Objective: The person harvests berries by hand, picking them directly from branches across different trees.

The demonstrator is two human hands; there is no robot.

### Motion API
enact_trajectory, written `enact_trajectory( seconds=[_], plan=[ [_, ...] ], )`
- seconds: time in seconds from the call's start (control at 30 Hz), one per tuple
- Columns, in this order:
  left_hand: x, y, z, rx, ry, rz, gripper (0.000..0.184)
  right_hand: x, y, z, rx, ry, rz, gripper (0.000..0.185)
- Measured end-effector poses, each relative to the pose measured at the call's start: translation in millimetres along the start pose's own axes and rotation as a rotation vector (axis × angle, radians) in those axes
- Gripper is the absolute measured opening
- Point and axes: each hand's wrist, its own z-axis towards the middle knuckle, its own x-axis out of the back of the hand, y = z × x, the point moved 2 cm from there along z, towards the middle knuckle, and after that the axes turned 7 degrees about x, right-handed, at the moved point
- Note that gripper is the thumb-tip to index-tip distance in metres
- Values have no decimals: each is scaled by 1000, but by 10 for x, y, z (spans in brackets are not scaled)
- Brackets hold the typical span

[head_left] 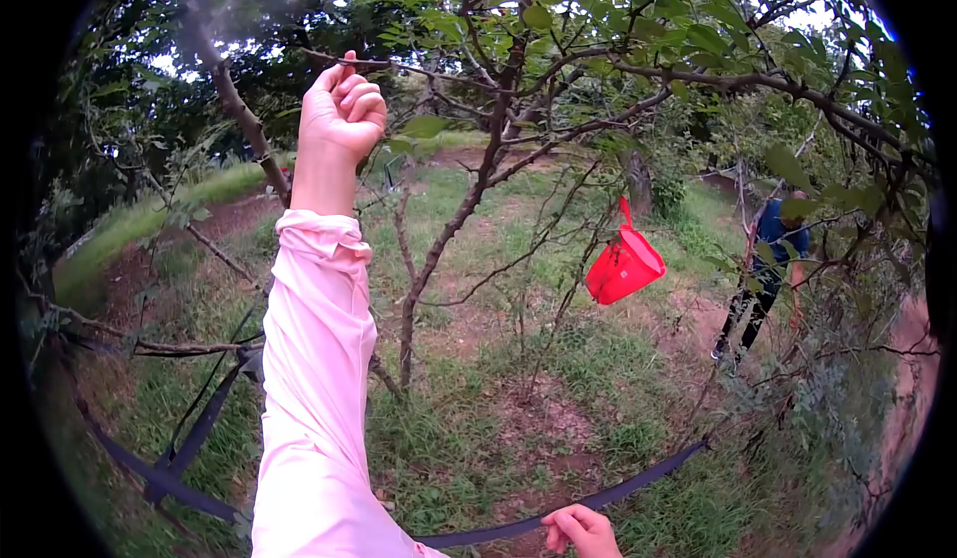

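My left hand (342, 115) is raised high, its arm in a rolled-up pink sleeve. The fingers are curled, with thumb and fingertip pinched at a thin branch (401, 68) of the thorny tree; anything smaller between them cannot be made out. Low at the bottom edge, my right hand (581, 532) is closed with its fingers bent, and what it may hold is hidden. Just beyond the right hand passes a dark strap (638, 480); whether they touch is unclear. A red bucket (624, 271) hangs tilted among the twigs, right of the trunk.
The tree's trunk (444, 239) forks in front of me, with leafy boughs (738, 78) overhead and to the right. Another person in a blue top (778, 234) stands partly behind branches. More dark straps (189, 443) cross at lower left above grass (429, 458).
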Motion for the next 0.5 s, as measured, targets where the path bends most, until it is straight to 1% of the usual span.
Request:
enact_trajectory(
  seconds=[0.07, 0.17, 0.2, 0.3, 0.33, 0.43, 0.47, 0.5],
  plan=[
    [49, 18, 134, 47, 25, 16, 13, 25, 27, -14, -6, 24, 25, 23],
    [9, 13, 375, 216, -49, 210, 11, 47, 28, -16, -9, 39, 46, 22],
    [-27, -18, 457, 235, -22, 328, 14, 54, 33, -18, -12, 42, 51, 22],
    [-233, -100, 589, 285, -40, 589, 18, 86, 81, -5, -10, 77, 34, 23],
    [-297, -112, 655, 299, -135, 691, 16, 93, 67, -3, -12, 102, 32, 23],
    [-475, -196, 705, 305, -191, 891, 25, 110, 64, -27, -8, 162, 41, 23],
    [-530, -225, 698, 253, -179, 1001, 34, 125, 81, -30, 4, 169, 50, 23],
    [-569, -243, 705, 226, -211, 1129, 38, 135, 82, -23, 16, 175, 57, 23]
  ],
)
